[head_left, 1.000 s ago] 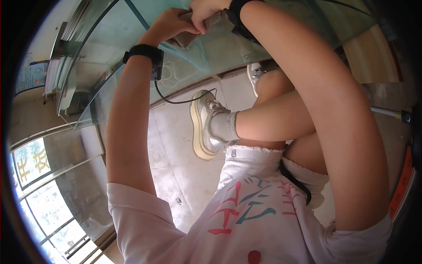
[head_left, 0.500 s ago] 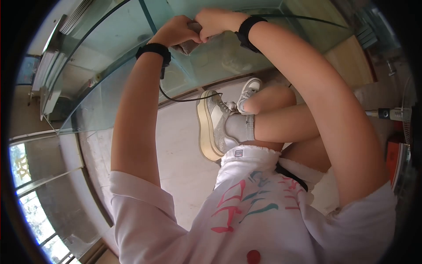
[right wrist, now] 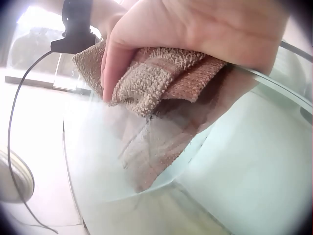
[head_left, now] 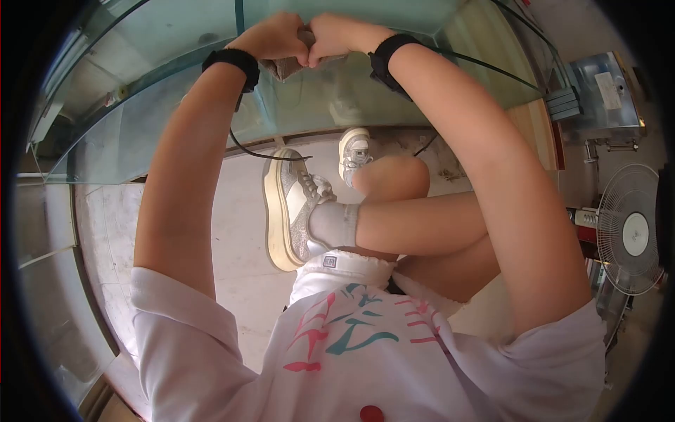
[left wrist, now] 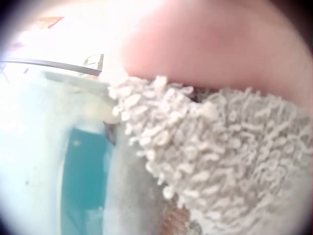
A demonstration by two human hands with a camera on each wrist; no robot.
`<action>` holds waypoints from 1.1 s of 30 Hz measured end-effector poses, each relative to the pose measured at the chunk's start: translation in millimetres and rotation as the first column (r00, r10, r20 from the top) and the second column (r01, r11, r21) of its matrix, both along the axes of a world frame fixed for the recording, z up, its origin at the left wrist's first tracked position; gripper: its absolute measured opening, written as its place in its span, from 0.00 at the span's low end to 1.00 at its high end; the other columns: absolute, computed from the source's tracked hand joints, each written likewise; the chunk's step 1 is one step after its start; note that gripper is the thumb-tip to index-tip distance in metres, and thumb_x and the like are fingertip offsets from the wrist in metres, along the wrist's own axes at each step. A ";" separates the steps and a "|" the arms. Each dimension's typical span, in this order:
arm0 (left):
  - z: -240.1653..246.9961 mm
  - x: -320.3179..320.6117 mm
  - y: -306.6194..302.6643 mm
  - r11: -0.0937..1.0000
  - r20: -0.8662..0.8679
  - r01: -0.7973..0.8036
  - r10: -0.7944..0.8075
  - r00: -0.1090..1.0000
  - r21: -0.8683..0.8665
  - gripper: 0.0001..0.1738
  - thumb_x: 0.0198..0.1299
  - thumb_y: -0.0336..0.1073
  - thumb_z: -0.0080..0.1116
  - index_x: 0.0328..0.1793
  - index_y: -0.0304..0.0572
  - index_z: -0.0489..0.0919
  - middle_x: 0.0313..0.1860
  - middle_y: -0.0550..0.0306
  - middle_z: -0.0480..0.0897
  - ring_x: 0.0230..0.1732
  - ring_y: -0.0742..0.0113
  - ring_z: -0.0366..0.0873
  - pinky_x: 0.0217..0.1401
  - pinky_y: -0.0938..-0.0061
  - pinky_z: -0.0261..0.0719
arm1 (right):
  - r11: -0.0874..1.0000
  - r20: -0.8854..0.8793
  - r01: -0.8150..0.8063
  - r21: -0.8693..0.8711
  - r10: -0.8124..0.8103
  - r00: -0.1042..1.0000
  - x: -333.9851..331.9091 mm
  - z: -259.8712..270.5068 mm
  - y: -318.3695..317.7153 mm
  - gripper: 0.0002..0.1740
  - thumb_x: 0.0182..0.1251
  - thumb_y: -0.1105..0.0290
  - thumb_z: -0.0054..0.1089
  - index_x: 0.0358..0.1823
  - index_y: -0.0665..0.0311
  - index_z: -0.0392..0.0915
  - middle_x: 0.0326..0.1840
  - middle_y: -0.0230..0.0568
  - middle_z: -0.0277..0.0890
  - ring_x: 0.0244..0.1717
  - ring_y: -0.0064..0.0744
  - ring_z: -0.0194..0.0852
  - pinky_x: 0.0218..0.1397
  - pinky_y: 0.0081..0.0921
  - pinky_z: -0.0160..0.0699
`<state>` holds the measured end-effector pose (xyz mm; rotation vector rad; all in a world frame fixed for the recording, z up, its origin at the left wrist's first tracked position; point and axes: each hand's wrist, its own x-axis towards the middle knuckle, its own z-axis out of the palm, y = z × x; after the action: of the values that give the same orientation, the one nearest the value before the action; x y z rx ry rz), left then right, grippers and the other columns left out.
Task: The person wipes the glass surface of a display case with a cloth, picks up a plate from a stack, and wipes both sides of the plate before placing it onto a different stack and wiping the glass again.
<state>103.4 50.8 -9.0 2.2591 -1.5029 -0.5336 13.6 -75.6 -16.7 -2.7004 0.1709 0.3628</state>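
A beige-brown terry towel (head_left: 287,68) is folded over the rim of a glass tank (head_left: 394,98), with both hands close together on it in the head view. My left hand (head_left: 271,36) grips its left part; in the left wrist view the looped towel (left wrist: 210,152) fills the right side below a blurred finger. Beside it, my right hand (head_left: 342,36) grips the towel at the glass edge. In the right wrist view my right hand (right wrist: 195,29) curls its thumb over the bunched towel (right wrist: 146,78), and part of the cloth shows through the glass below.
A black band with a cable (head_left: 246,149) is on the left wrist. Crossed legs and shoes (head_left: 288,211) are below the tank on a tiled floor. An electric fan (head_left: 633,232) stands at the right, below a metal box (head_left: 608,91).
The head view has swung right, bringing the fan and metal box into sight. The hands have come side by side on the towel, and the two shoes appear farther apart.
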 end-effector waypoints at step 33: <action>5.5 -64.5 10.9 0.985 0.378 0.126 -0.072 0.923 -0.119 0.25 0.42 0.28 0.58 0.51 0.37 0.73 0.40 0.47 0.78 0.45 0.49 0.77 0.47 0.62 0.75 | 0.970 0.647 0.040 -0.242 0.130 0.752 -104.8 4.4 1.6 0.22 0.55 0.71 0.60 0.53 0.64 0.70 0.44 0.41 0.76 0.46 0.45 0.77 0.45 0.38 0.78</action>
<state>38.9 61.7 -3.5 2.2699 -1.7786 -0.0146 -91.2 -74.0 -12.3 -2.8843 -0.0680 -0.6602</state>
